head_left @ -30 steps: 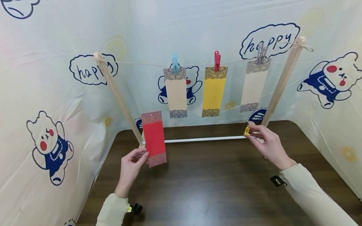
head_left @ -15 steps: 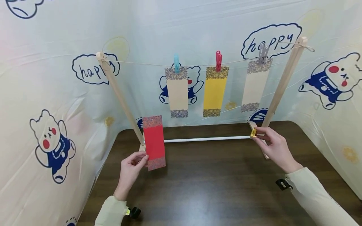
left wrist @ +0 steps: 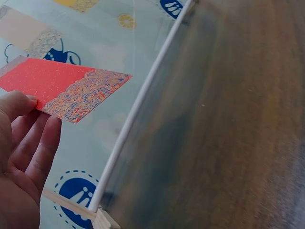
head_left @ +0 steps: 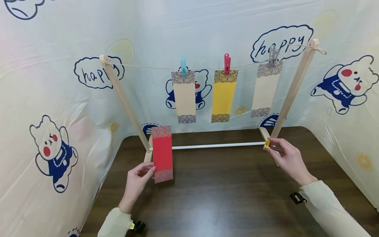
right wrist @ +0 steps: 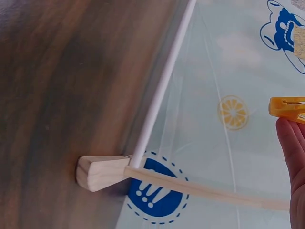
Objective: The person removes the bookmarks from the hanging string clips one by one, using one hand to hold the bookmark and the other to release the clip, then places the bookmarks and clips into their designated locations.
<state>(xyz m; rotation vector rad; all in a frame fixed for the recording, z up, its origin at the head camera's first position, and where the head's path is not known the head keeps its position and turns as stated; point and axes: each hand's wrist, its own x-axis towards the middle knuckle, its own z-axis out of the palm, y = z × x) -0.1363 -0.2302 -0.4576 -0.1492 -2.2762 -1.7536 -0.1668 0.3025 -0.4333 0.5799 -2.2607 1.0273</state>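
My left hand (head_left: 137,181) pinches a red paper card (head_left: 162,149) by its lower left edge, thumb in front and fingers behind. The card has patterned bands at both ends and stands upright before the left post. In the left wrist view the red card (left wrist: 57,83) shows its ornate band. Over by the right post, my right hand (head_left: 288,159) pinches a yellow clothespin (head_left: 266,144) between thumb and fingers. Only part of that yellow clothespin (right wrist: 287,108) shows in the right wrist view.
A string (head_left: 145,67) runs between two wooden posts (head_left: 124,102). From it hang a cream card (head_left: 185,98) on a blue clothespin (head_left: 183,65), a yellow card (head_left: 223,97) on a red clothespin (head_left: 227,64) and a pale card (head_left: 265,88) on a grey clothespin (head_left: 273,56). A white rod (head_left: 219,145) joins the posts' feet.
The red card has come down a little and stands straighter, still in my left hand. My right hand has shifted slightly right and down with the yellow clothespin.
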